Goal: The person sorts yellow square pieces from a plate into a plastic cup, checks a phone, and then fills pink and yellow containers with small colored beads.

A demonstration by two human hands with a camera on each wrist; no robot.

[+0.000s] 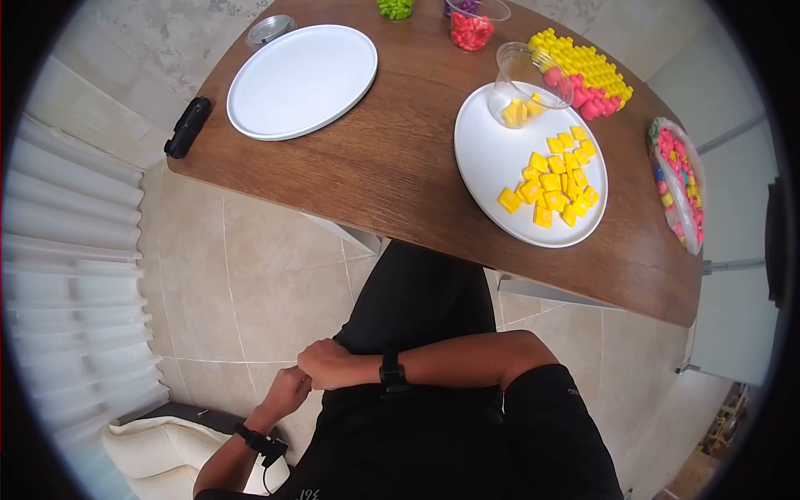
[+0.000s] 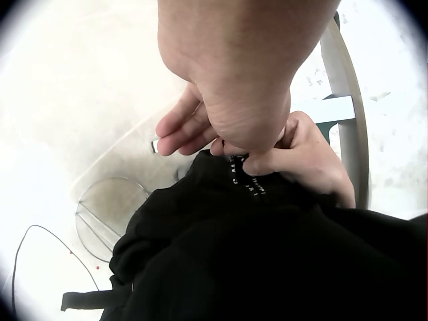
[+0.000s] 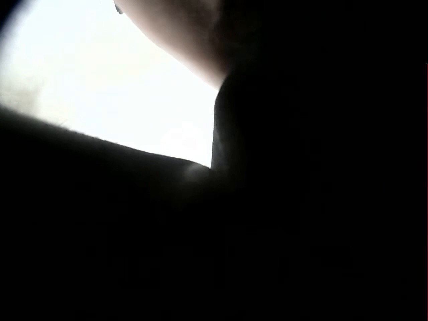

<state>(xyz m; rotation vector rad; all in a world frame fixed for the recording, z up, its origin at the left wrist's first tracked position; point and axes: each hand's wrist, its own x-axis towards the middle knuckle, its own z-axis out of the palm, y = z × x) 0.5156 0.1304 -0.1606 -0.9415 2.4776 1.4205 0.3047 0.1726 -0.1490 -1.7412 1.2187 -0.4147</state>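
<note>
Both hands are together low in front of the person's lap, away from the table. In the head view the left hand [image 1: 287,392] meets the right hand [image 1: 327,364] at the fingertips. From the left wrist, the left hand [image 2: 231,100] shows loosely bent fingers [image 2: 177,127] with nothing between them. Beyond it the right hand [image 2: 311,160] curls close over black cloth [image 2: 200,234] with white lettering; I cannot tell whether it pinches the cloth. The right wrist view is mostly dark, with a blurred patch of skin [image 3: 177,30].
On the brown table [image 1: 400,108] stand a bare white plate [image 1: 300,83] and another white plate [image 1: 483,179] with yellow square pieces [image 1: 554,183] and a clear cup [image 1: 521,79]. Around them lie a black object [image 1: 187,127], red pieces [image 1: 472,33], knobbly yellow pieces [image 1: 583,62] and a bag [image 1: 679,183].
</note>
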